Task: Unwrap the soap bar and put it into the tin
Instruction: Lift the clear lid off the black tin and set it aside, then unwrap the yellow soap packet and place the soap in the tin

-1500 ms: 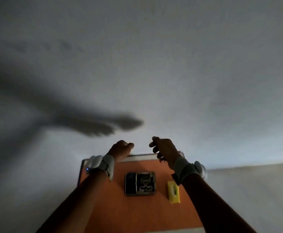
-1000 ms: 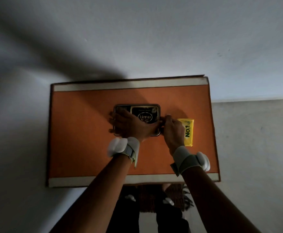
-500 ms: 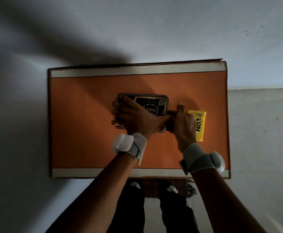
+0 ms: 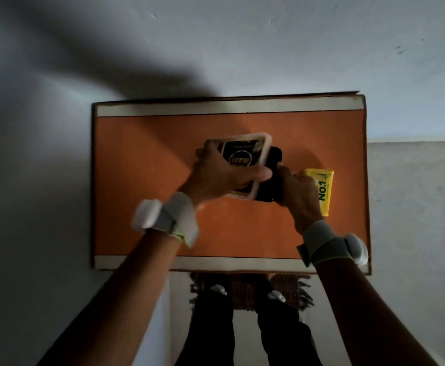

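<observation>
A dark rectangular tin sits near the middle of the orange table top (image 4: 142, 186). My left hand (image 4: 216, 178) grips the tin's lid (image 4: 245, 154), black and gold with a pale rim, lifted and tilted to the left. The dark tin base (image 4: 270, 178) shows beneath its right side, and my right hand (image 4: 299, 194) holds that base at its right edge. The soap bar (image 4: 321, 191), in a yellow wrapper marked "NO.1", lies on the table just right of my right hand, partly hidden by it.
The table is a small orange rectangle with pale strips along its far edge (image 4: 229, 108) and near edge. A white wall rises behind it and grey floor lies to the right. My legs and a woven mat (image 4: 245, 289) are below the near edge.
Both hands came down onto the tin. The lid has now lifted off and shifted left in my left hand, exposing the dark base held by my right hand. The soap bar has stayed put.
</observation>
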Tool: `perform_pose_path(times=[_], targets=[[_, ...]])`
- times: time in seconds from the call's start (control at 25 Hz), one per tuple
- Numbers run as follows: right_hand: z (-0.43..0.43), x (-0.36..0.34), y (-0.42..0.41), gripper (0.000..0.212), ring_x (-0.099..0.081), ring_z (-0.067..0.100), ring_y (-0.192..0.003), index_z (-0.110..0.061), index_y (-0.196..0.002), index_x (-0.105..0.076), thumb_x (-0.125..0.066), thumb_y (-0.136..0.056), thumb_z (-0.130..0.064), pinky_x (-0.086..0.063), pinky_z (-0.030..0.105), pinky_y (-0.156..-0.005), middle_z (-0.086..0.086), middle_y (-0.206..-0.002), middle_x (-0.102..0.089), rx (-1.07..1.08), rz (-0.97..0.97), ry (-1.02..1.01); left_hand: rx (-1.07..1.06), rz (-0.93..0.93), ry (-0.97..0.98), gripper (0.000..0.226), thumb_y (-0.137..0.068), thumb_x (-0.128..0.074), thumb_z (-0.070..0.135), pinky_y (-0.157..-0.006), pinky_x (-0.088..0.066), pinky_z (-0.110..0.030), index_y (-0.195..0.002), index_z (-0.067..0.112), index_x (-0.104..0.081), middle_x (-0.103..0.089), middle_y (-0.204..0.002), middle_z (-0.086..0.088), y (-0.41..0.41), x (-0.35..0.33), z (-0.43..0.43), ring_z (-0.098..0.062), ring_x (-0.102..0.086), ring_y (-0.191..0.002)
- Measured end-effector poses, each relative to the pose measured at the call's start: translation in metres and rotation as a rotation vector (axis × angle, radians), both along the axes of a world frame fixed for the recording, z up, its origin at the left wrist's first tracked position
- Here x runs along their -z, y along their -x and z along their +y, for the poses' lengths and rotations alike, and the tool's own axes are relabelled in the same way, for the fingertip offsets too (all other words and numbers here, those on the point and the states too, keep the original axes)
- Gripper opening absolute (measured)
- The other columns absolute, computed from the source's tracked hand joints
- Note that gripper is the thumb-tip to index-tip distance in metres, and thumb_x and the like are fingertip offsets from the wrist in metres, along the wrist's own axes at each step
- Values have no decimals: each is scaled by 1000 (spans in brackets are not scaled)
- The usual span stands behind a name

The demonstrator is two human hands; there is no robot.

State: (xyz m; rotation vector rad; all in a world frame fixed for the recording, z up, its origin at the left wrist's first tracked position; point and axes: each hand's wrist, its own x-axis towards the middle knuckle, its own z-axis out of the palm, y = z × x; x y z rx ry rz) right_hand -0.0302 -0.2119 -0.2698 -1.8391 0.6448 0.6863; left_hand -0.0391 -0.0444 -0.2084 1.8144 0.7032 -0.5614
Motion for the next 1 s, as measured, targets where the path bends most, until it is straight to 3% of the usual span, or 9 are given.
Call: perform_pose_path(times=[0.04,0.08,0.24,0.4,0.6,0.72,0.8,0.92,1.0], targets=[[-1,4,2,40,-72,30,-79,-20,-75,-76,-59,-80,-56,-61,48,-75,10,-79,-76,-56,-57,63,45,-39,163,43,-71,-81,41,-76,-53,-22,-103,19,-63,-69,-92,10,4,-7,23,-6,-66,-87],[-1,6,3,40,-74,30,-81,-22,-85,-77,-58,-77,-56,-61,51,-78,9,-81,-78,-109,-118,122,62,-68,295,22,-77,-76,32,-73,-51,-22,-94,20,-68,-69,-82,8,8,-16,45,-7,-65,-77],[3,0,1,29,-73,32,-83,-13,-103,-77,-58,-92,-32,-58,45,-78,13,-88,-79,-236,-280,281,-139,-80,429,73,-62,-81,41,-83,-59,-44,-126,11,-60,-68,-117,-13,44,-32,135,-30,-68,-107],[2,6,-5,31,-69,39,-80,-10,-96,-76,-54,-94,-32,-49,36,-67,19,-84,-76,-320,-337,382,-450,-97,66,29,-88,-62,16,-82,-59,-42,-117,13,-63,-67,-122,-8,72,1,164,-31,-63,-116],[2,10,-9,35,-66,40,-78,-8,-95,-72,-48,-97,-34,-48,39,-68,20,-87,-74,-385,-378,466,-494,-109,-406,31,-88,-62,19,-75,-46,-28,-116,6,-64,-67,-113,-10,91,60,137,-17,-59,-95],[-6,1,-4,40,-68,35,-90,-12,-107,-71,-50,-97,-44,-52,42,-75,12,-97,-76,-305,-461,474,-432,-72,-504,40,-85,-63,34,-78,-48,-32,-115,7,-65,-66,-113,-5,101,89,140,-20,-62,-98],[-21,-4,4,42,-60,33,-110,-15,-125,-61,-59,-93,-42,-49,44,-89,8,-116,-69,-242,-500,595,-426,-34,-547,52,-80,-63,44,-84,-53,-38,-119,9,-63,-64,-121,-13,107,104,150,-28,-64,-105],[-50,1,16,83,-43,40,-127,-12,-143,-40,-73,-79,-52,-41,51,-98,15,-139,-46,-196,-229,739,-455,-20,-564,49,-83,-66,39,-83,-49,-34,-121,8,-60,-60,-126,-18,117,113,154,-30,-61,-109],[-63,11,26,88,-46,43,-124,-7,-138,-43,-79,-72,-53,-43,51,-95,19,-135,-47,-218,-118,687,-530,-70,-577,43,-85,-65,33,-81,-45,-30,-118,7,-58,-60,-125,-17,126,105,139,-30,-60,-109]])
